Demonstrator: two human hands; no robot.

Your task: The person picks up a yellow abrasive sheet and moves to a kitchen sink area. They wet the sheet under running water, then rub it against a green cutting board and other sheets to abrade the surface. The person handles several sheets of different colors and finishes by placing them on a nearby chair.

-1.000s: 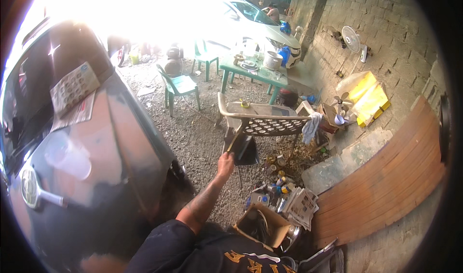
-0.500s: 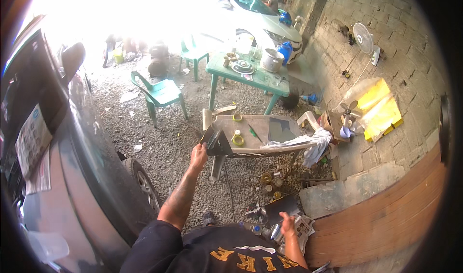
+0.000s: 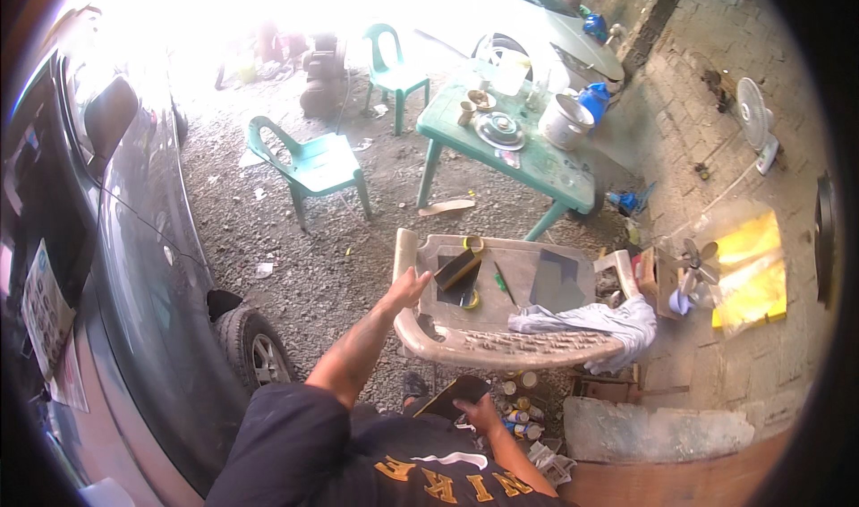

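My left hand (image 3: 409,288) reaches over the left arm of a beige plastic chair (image 3: 413,332). Its fingers stretch toward a dark block with a brownish face (image 3: 458,269), tips at the block's near corner and apparently free of it. Under the block, a black sheet (image 3: 463,294) lies on the seat, partly covering a yellow-green tape roll. Close to my body, my right hand (image 3: 480,413) grips a dark flat sheet (image 3: 447,400) by its edge. Another tape roll (image 3: 472,242), a green pen-like stick (image 3: 501,279) and grey sheets (image 3: 557,279) rest on the seat.
A pale cloth (image 3: 617,323) drapes over the chair's right side. Beyond stand a green table (image 3: 546,176) with pots and green chairs (image 3: 322,171). A dark car (image 3: 152,283) flanks me on the left. Cans (image 3: 523,416) sit on the gravel; a stone wall (image 3: 734,51) rises right.
My left hand has carried the dark block and black sheet rightward onto the seat. My right hand, empty before, now holds a dark sheet. The view has turned, shifting the scene.
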